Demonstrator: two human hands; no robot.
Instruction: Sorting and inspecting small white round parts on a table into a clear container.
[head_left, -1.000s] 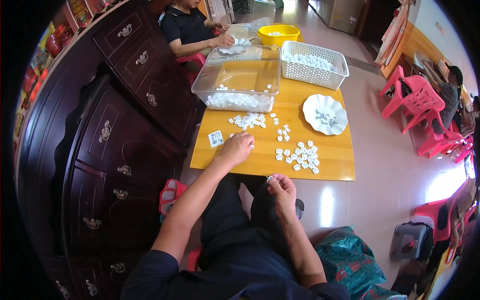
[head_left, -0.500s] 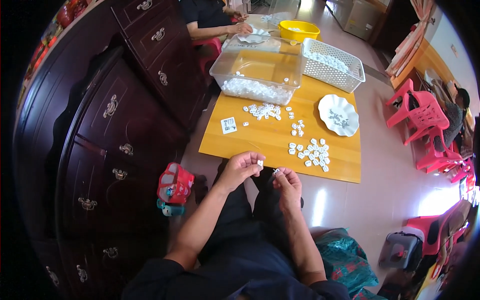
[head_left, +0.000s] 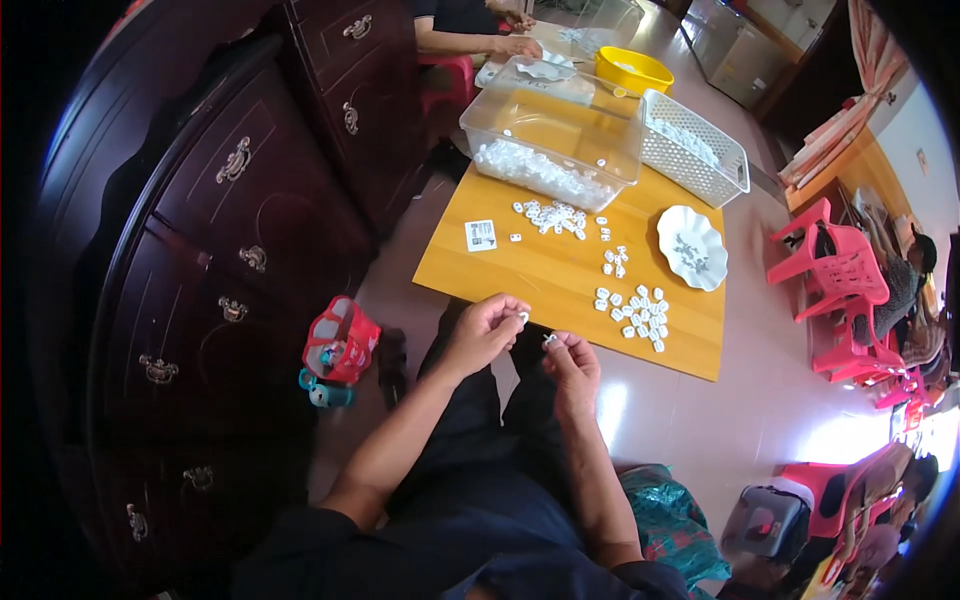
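Just off the table's near edge, my left hand point(head_left: 484, 336) pinches a small white plastic piece point(head_left: 523, 316) between thumb and fingertips. Close by on its right, my right hand point(head_left: 573, 372) is closed on a tiny light-and-dark part point(head_left: 549, 339), too small to name. The two pieces are apart. On the yellow wooden table point(head_left: 455, 265) lie a loose group of white pieces with dark marks point(head_left: 640, 312) at the near right, a smaller group point(head_left: 615, 262) behind it, and a pile of similar white pieces point(head_left: 553, 217) in front of a clear bin.
The clear plastic bin point(head_left: 490, 135) holds many white pieces. Beside it stand a white perforated basket point(head_left: 735, 175) and a yellow basin point(head_left: 640, 75). A scalloped white plate point(head_left: 708, 265) bears small grey parts; a printed card point(head_left: 480, 235) lies left. Another person's hand point(head_left: 520, 47) works at the far end.
The view has turned slightly, so the table's contents sit further right in the picture. Both hands keep their pinches, and the left-hand piece is now more covered by the fingers.
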